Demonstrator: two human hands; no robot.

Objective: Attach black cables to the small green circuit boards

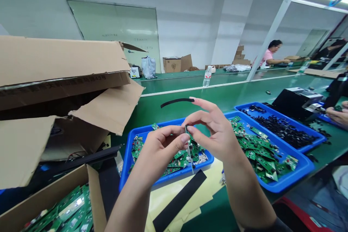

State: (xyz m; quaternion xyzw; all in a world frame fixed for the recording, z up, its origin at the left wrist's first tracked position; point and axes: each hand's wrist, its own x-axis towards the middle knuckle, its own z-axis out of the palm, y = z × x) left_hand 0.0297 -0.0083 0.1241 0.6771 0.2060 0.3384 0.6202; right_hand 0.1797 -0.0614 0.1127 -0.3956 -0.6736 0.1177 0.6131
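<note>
Both hands are up in front of the left blue tray (125, 161), and what a careful grip: the left hand (163, 146) pinches a circuit board (190, 156), seen edge-on and hanging downward, while the right hand (217, 132) nips its upper end with thumb and finger. And look at that right forefinger, raised, a thin black strip (176, 102) at its tip, reaching out left! Nearer, a wide black band (179, 203) slants across yellow paper (213, 178) on the counter (217, 206). Over right, another blue tray (297, 183) brims with green boards (258, 152).
</note>
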